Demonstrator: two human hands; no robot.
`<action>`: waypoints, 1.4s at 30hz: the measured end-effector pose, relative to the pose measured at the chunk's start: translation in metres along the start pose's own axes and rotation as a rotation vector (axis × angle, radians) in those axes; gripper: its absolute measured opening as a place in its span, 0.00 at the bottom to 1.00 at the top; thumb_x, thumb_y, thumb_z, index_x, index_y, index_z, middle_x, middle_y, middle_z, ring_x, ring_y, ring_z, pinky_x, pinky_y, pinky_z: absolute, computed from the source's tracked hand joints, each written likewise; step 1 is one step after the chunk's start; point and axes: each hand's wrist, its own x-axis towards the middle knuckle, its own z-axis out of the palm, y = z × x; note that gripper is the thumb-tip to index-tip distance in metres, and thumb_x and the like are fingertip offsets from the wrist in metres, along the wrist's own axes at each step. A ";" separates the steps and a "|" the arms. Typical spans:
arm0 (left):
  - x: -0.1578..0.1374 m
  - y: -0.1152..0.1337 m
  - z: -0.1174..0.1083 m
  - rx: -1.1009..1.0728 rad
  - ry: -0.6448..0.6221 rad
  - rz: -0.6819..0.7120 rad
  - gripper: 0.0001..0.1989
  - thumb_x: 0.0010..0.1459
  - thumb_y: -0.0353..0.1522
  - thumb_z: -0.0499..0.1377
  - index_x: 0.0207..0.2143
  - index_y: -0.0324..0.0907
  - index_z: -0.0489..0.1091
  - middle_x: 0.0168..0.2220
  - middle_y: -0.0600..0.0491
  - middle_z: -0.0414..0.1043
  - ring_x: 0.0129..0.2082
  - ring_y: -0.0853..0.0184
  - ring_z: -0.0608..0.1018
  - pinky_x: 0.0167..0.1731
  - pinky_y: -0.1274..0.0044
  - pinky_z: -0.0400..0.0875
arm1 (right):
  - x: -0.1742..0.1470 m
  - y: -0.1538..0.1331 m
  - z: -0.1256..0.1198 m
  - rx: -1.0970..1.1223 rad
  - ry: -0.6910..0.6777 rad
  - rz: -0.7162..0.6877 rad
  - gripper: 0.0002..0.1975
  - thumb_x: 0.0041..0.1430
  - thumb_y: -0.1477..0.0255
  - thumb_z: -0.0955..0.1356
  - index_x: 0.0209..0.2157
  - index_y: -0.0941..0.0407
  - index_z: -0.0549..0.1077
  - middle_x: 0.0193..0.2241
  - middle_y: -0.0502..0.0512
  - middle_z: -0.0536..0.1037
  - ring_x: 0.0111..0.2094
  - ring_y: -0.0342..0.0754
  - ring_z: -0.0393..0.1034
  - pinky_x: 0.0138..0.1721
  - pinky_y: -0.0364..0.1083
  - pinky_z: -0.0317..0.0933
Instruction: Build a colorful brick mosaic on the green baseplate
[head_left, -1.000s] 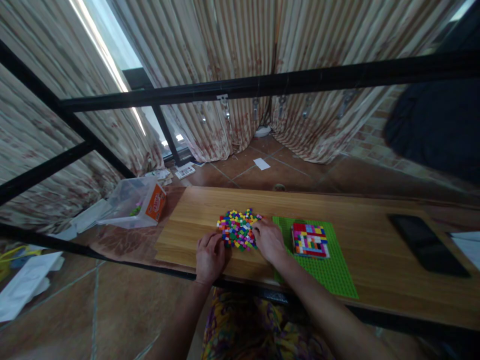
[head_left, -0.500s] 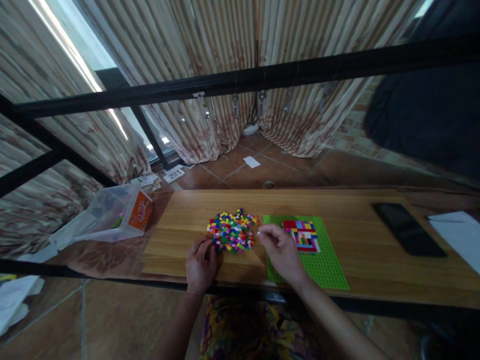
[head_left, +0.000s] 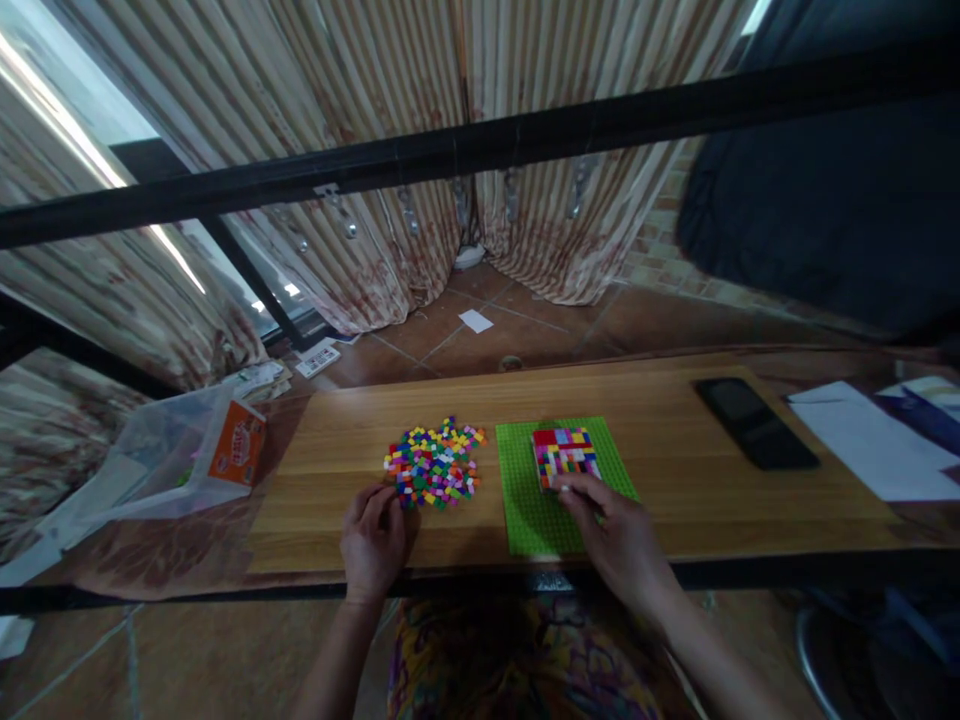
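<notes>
My right hand (head_left: 611, 530) pinches a small white toy brick at the near left corner of a block of multicoloured bricks (head_left: 562, 440). That block sits on a green studded baseplate (head_left: 529, 520), and my fingers cover part of its near side. Left of the baseplate, a loose pile of small coloured bricks (head_left: 439, 465) lies on the wooden tabletop (head_left: 322, 450). At the pile's near left edge rests my left hand (head_left: 373, 540), its fingers curled together; whatever they hold, if anything, is hidden.
A clear plastic bin (head_left: 165, 455) with an orange label stands to the left. On the right lie a dark tablet-like slab (head_left: 754, 422) and white papers (head_left: 862, 435). A black metal bar (head_left: 450, 155) crosses beyond the table, before striped curtains (head_left: 360, 90).
My right hand has moved from beside the pile to the brick block, carrying the white brick. My left hand stays at the pile's edge. The view has turned somewhat to the right.
</notes>
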 end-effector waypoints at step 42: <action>0.000 0.000 0.000 0.018 -0.007 -0.027 0.09 0.59 0.33 0.55 0.38 0.40 0.73 0.40 0.46 0.72 0.39 0.62 0.77 0.42 0.72 0.73 | 0.053 0.045 0.028 0.114 0.330 0.056 0.10 0.49 0.70 0.67 0.34 0.54 0.79 0.53 0.59 0.67 0.51 0.52 0.65 0.52 0.55 0.61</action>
